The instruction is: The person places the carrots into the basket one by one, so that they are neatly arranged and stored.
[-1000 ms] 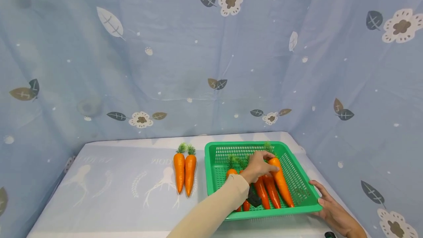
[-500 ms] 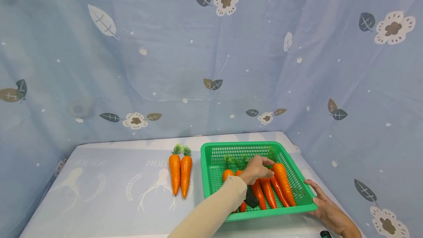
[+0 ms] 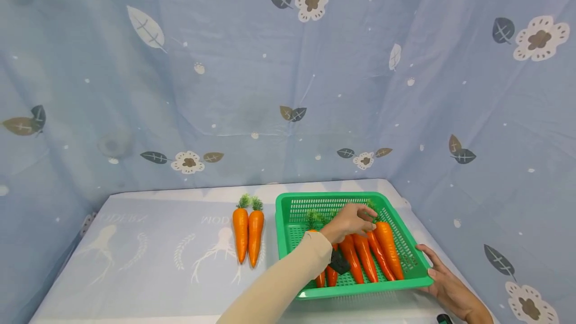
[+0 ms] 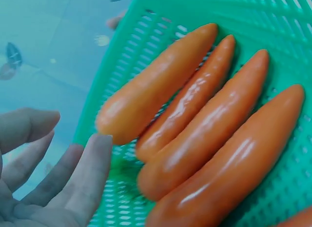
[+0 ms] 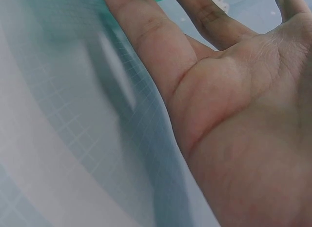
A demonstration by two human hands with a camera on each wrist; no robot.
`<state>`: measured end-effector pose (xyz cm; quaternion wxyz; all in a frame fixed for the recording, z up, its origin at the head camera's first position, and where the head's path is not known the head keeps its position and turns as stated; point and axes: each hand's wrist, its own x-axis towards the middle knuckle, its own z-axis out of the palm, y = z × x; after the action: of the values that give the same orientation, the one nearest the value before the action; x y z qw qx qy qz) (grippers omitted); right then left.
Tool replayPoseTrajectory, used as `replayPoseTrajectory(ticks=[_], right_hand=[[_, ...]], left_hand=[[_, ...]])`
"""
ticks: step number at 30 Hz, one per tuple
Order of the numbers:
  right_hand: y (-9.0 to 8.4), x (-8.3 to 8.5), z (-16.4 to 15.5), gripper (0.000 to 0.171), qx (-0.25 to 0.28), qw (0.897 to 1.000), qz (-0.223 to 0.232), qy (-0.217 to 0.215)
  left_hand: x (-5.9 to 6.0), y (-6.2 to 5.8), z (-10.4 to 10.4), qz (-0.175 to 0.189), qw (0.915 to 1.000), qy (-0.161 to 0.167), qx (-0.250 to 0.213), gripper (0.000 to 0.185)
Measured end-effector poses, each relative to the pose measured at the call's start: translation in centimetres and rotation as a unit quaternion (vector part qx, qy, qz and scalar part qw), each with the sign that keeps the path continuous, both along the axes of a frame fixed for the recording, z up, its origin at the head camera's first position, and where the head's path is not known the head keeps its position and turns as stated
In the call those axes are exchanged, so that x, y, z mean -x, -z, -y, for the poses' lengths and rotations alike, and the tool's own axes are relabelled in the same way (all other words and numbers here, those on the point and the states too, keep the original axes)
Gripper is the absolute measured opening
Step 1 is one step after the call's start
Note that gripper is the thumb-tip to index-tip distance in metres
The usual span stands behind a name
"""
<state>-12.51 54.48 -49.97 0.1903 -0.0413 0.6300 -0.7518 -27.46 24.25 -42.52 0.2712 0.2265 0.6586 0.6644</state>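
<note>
My left hand (image 3: 353, 221) is over the green plastic basket (image 3: 288, 195), its fingers spread and holding nothing. In the left wrist view its fingertips (image 4: 101, 144) are right at the thick end of an orange carrot (image 4: 156, 85). That carrot (image 3: 389, 251) lies last on the right in a row of several carrots, tips toward the basket's front. My forearm and hand hide part of the row. At the basket's front right corner, my right hand (image 3: 450, 286) holds the rim and side. The right wrist view shows its palm (image 5: 234, 95), with the fingers reaching to the green edge.
Two more carrots (image 3: 248, 234) with leafy tops lie side by side on the table, left of the basket. White cloth with printed figures covers the table (image 3: 148, 254). A blue patterned curtain (image 3: 234, 89) hangs behind and on both sides.
My left hand has let go of the rightmost carrot, which has settled in the basket, and has drawn slightly back from it. The right hand keeps its place at the basket corner.
</note>
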Motion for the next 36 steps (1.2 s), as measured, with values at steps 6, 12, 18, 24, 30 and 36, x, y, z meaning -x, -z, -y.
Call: replayPoseTrajectory(ticks=[6,12,18,24,30,36], right_hand=[[0.3,0.0,-0.1,0.050,-0.003,1.000,0.002,0.005],[0.5,0.1,-0.1,0.050,-0.003,1.000,-0.003,0.008],[0.8,0.2,-0.2,0.052,0.015,1.000,-0.006,-0.006],[0.7,0.3,-0.5,0.054,0.046,0.998,-0.016,-0.029],[0.6,0.4,-0.3,0.052,0.054,0.998,-0.017,-0.035],[0.8,0.3,-0.3,0.054,0.068,0.996,-0.009,-0.052]], left_hand=[[1.1,-1.9,2.4,-0.032,0.9974,0.062,0.017,0.023],[2.5,-3.3,5.5,-0.076,0.9945,0.070,0.017,0.018],[3.4,-4.3,9.2,-0.105,0.9926,0.060,0.010,0.016],[3.9,-4.5,13.5,-0.120,0.9915,0.046,0.021,0.018],[4.5,-3.8,17.7,-0.135,0.9900,0.007,0.042,0.018],[4.6,-2.1,21.4,-0.133,0.9891,-0.023,0.059,0.022]])
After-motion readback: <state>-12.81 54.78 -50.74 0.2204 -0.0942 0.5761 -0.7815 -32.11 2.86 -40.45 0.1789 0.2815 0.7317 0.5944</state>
